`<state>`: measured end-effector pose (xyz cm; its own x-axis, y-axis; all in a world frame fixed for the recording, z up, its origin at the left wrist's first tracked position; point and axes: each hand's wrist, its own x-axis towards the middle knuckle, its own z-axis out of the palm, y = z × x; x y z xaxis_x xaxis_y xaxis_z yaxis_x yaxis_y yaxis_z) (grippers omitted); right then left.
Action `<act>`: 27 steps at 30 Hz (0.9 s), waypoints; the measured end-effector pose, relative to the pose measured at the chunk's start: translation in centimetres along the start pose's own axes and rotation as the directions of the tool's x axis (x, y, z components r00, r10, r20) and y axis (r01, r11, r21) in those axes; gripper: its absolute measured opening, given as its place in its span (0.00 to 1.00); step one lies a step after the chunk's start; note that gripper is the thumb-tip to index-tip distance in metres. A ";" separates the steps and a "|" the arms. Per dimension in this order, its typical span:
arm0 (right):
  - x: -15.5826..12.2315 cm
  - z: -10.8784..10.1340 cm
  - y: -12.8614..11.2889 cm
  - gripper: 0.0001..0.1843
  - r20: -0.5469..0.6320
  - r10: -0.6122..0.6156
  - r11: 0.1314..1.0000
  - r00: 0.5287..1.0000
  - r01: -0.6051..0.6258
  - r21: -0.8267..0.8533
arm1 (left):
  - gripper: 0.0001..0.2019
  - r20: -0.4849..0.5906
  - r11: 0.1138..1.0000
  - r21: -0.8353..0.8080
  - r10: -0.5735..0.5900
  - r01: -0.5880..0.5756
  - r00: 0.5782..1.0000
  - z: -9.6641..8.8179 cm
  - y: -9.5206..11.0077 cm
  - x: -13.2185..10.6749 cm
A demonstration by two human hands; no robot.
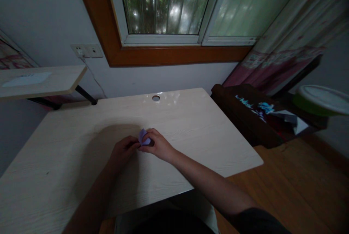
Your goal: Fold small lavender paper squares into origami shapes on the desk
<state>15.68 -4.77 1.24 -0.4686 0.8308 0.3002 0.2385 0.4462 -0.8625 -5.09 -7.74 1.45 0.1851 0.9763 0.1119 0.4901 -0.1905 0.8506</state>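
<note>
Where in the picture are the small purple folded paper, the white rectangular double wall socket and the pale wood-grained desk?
Small purple folded paper (142, 135), head view: its exposed left part.
White rectangular double wall socket (87, 51), head view: its middle.
Pale wood-grained desk (196, 128), head view: bare top surface.

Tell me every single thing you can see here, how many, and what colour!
desk: 1, pale wood, middle and left
purple paper: 1, light purple, on or just above desk
round hole: 1, greyish, near desk's back edge
shelf: 1, pale wood, back left
sheet: 1, whitish, on shelf
window: 1, white and brown frame, top
wall sockets: 2, white, left of window
cord: 1, white, from left socket
curtain: 1, cream and pink, right of window
dark furniture: 1, brown, right of desk
blue items: too blurred to count, on dark furniture
round container: 1, green, whitish top, far right
floor: brown, lower right
sleeve: 1, dark, lower right
left hand: 1, bare, left of paper
right hand: 1, bare, holding paper
</note>
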 end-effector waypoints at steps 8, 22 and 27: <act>0.1 0.0 0.4 0.16 0.017 0.002 0.999 1.000 -0.003 0.045 | 0.11 0.020 0.999 -0.031 -0.011 0.012 1.000 0.0 0.1 0.0; 0.0 -0.3 0.5 0.11 0.038 0.001 0.998 0.999 -0.003 0.062 | 0.12 -0.011 0.996 -0.076 -0.043 0.042 0.999 0.2 -0.2 0.0; -0.2 -0.4 0.2 0.09 0.022 0.015 0.998 1.000 -0.016 0.062 | 0.12 -0.013 0.994 -0.079 -0.073 0.072 0.997 0.3 -0.3 -0.1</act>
<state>16.20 -4.73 1.15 -0.4835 0.8298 0.2786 0.1931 0.4115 -0.8907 -5.01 -7.84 1.08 0.1377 0.9889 0.0561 0.4337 -0.1111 0.8942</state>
